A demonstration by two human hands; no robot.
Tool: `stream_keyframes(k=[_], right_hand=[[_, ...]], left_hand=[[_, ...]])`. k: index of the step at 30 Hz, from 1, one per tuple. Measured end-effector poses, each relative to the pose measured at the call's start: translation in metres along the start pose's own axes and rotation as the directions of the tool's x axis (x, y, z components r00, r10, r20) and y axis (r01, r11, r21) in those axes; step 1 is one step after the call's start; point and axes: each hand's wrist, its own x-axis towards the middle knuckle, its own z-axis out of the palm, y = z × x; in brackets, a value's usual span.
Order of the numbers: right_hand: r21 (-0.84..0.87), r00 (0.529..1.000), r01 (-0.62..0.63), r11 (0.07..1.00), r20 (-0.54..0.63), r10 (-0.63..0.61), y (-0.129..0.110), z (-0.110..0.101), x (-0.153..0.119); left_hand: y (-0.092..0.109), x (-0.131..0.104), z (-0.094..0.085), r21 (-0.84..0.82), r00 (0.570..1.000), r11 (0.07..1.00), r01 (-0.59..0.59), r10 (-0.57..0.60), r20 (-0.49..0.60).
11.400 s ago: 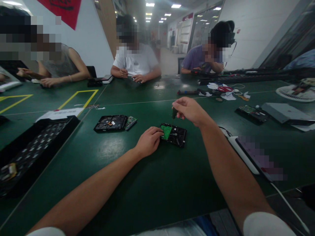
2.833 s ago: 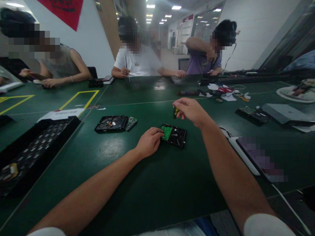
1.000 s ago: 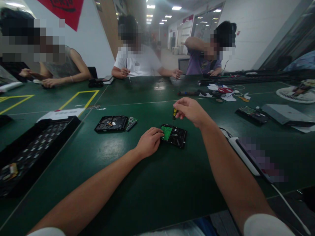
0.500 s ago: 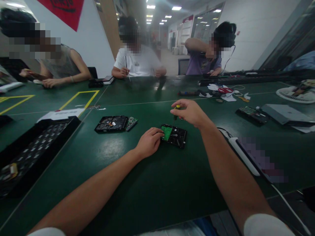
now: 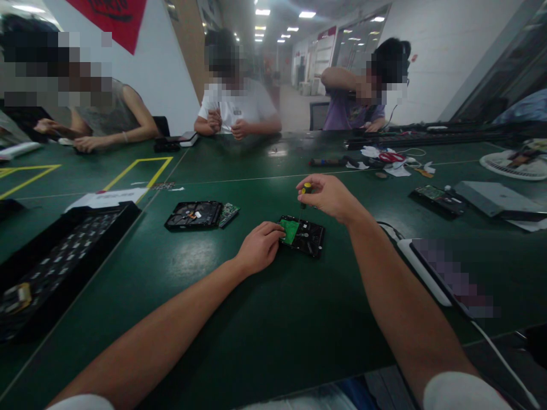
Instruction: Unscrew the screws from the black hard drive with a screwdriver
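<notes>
A black hard drive (image 5: 311, 237) lies on the green table, its green circuit board (image 5: 290, 230) facing up on the left part. My left hand (image 5: 261, 246) grips the drive's left edge, fingertips at the board. Above the drive, my right hand (image 5: 327, 196) is closed round a screwdriver (image 5: 306, 192) with a yellow-and-dark handle. The thin shaft points straight down to the board's right edge; its exact contact is too small to tell. Left of my hands are a second hard drive (image 5: 194, 215) and a loose circuit board (image 5: 229, 214) beside it.
A black tray (image 5: 64, 262) stands at the left. On the right are a phone-like device with a cable (image 5: 448, 273), another drive (image 5: 438, 200) and a grey box (image 5: 499, 198). Tools and paper scraps (image 5: 397, 169) lie farther back. Several people sit across the table.
My right hand and the screwdriver have shifted very slightly, the handle showing more upright. My left hand and the drive stay put. The person opposite has brought their hands closer together.
</notes>
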Motion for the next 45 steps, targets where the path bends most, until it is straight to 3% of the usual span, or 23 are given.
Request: stream_keyframes(k=[6,14,25,28,32,36,38,39,45], right_hand=[[-0.113,0.999,-0.022,0.993,-0.029,0.019,-0.007,-0.001,-0.003],[-0.13,1.0,-0.016,0.991,-0.025,0.013,-0.01,-0.003,-0.004],[0.007,0.981,0.018,1.0,-0.192,-0.016,-0.012,-0.015,-0.001],[-0.03,0.964,-0.048,0.998,-0.262,0.039,0.005,-0.02,0.005],[0.017,0.916,-0.274,0.962,-0.3,0.266,0.047,-0.024,0.014],[-0.197,0.883,-0.43,0.881,-0.294,0.365,0.086,-0.023,0.016],[-0.415,0.904,-0.409,0.813,-0.302,0.301,0.1,-0.021,0.015],[-0.521,0.932,-0.36,0.774,-0.243,0.27,0.106,-0.02,0.014],[-0.59,0.954,-0.293,0.753,-0.127,0.272,0.125,-0.014,0.015]], left_hand=[[0.0,0.0,-0.001,0.0,1.0,1.0,0.003,-0.003,0.002],[-0.001,0.0,-0.001,-0.008,1.0,1.0,-0.021,0.021,-0.005],[-0.001,-0.001,-0.001,-0.004,1.0,1.0,0.004,-0.004,-0.008],[-0.001,-0.001,-0.001,-0.013,1.0,1.0,0.009,-0.01,-0.009],[0.001,0.0,-0.001,-0.016,0.999,0.999,0.035,-0.036,-0.015],[0.001,0.001,0.0,-0.035,0.998,0.998,0.051,-0.052,-0.026],[0.0,0.001,0.0,-0.055,0.998,0.997,0.055,-0.057,-0.035],[0.0,0.001,0.0,-0.064,0.997,0.996,0.059,-0.061,-0.041],[-0.001,-0.001,-0.001,-0.116,0.989,0.987,0.113,-0.123,-0.083]])
